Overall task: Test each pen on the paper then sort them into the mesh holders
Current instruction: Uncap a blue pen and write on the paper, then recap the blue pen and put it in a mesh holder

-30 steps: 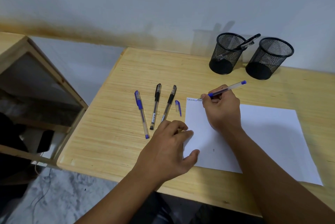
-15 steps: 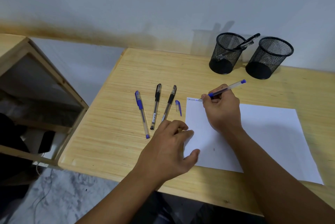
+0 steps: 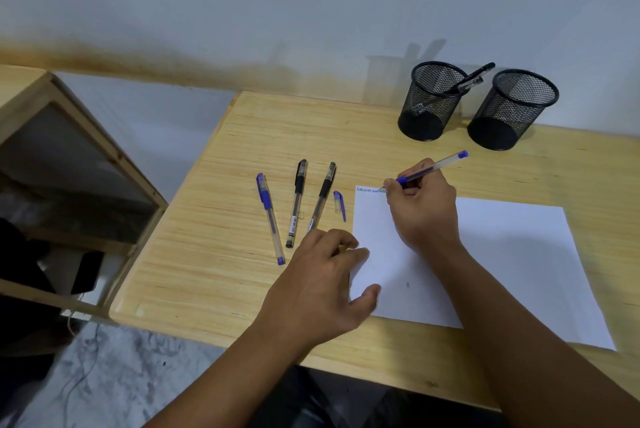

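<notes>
My right hand [image 3: 424,205] grips an uncapped blue pen [image 3: 433,167] with its tip on the top left corner of the white paper [image 3: 502,254], beside a short line of blue scribbles. My left hand [image 3: 322,285] rests with spread fingers on the paper's left edge. Its blue cap [image 3: 339,204] lies just left of the paper. Further left lie a capped blue pen [image 3: 270,218] and two black pens [image 3: 296,202] [image 3: 323,195]. Two black mesh holders stand at the back: the left holder [image 3: 431,101] has a black pen [image 3: 474,77] in it, the right holder [image 3: 516,110] looks empty.
The wooden table [image 3: 214,254] ends at its left edge near the pens and at the front edge below my arms. A wooden shelf unit [image 3: 86,150] stands to the left. A wall runs behind the holders.
The line of blue scribbles at the paper's top left has grown slightly to the right as my right hand writes. My left hand has stayed in place.
</notes>
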Demonstrator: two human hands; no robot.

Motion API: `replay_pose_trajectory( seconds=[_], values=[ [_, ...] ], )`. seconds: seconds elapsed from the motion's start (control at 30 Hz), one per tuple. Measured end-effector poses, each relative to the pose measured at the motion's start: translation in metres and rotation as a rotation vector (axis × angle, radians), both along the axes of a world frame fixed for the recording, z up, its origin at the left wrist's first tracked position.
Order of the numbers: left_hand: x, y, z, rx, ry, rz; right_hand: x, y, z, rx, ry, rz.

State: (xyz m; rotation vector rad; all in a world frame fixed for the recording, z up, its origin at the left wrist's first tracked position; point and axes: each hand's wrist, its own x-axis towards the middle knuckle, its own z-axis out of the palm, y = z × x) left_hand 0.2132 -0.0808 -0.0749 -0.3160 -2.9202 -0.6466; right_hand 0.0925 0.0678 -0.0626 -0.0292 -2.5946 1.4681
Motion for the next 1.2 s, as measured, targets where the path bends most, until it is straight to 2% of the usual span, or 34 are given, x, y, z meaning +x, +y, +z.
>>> replay_pose_trajectory(
  seconds=[0.27,0.53,0.63,0.8,1.0,1.13,1.2],
  values=[
    [0.0,0.0,0.0,0.013,0.012,0.004,-0.001,0.002,0.0,0.017,-0.013,0.03],
    [0.002,0.0,-0.002,0.053,0.048,-0.001,-0.004,0.012,0.004,-0.378,-0.14,-0.09],
    [0.003,0.001,-0.002,0.062,0.072,0.0,-0.01,0.018,0.007,-0.536,-0.211,-0.065],
    [0.005,0.002,-0.001,0.083,0.09,0.013,-0.01,0.033,0.023,-0.608,-0.22,-0.032],
    [0.006,0.002,0.016,0.101,0.024,0.035,0.019,0.042,0.025,-0.622,-0.286,0.04],
    [-0.007,-0.003,0.026,0.181,0.075,0.1,0.043,0.049,0.029,-0.728,-0.298,0.081],
    [-0.025,-0.008,0.025,0.145,0.118,0.153,0.054,0.054,0.03,-0.752,-0.29,0.096]
  ],
)
